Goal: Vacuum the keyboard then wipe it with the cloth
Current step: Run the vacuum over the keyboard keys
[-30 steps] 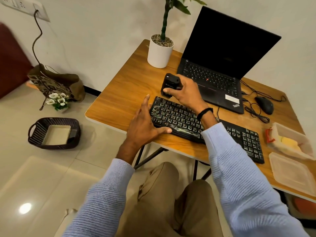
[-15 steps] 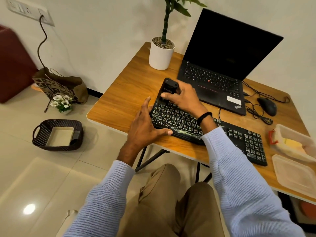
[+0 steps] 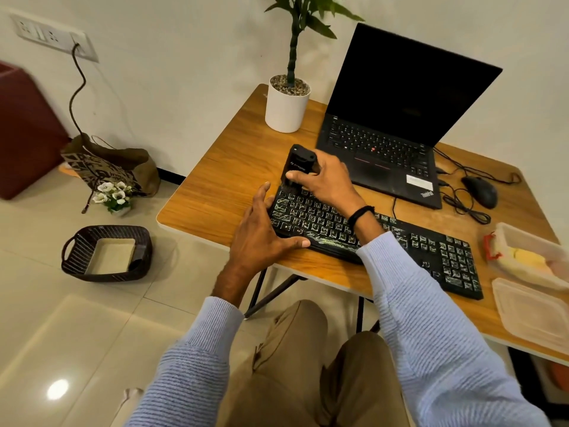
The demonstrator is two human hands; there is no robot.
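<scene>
From where I stood, the job was in its first step, the vacuuming. The person's right hand (image 3: 326,180) was closed around a small black boxy handheld vacuum (image 3: 298,166), held upright with its lower end down on the far left corner of the long black corded keyboard (image 3: 369,238). Whether the nozzle actually touched the keys I could not tell, since the fingers covered that end.

The left hand (image 3: 261,235) lay flat and spread, holding nothing, its palm on the wooden surface (image 3: 215,195) at the keyboard's left end and its thumb pressed along the near edge, which looked like bracing to keep the board from sliding. The keyboard itself lay slantwise across the front of the surface, just in front of the open black laptop (image 3: 388,131), its keycaps glinting with pale streaks.

I judged the work barely begun: the vacuum sat at one corner and the whole run of keys to the right, numeric pad included, looked unvisited. The next move called for drawing the vacuum steadily rightward along the rows with the left hand holding firm. The cloth came afterwards; a yellow something lay in the clear plastic tub (image 3: 523,251) at the right edge, perhaps that cloth, though I could not be sure.
</scene>
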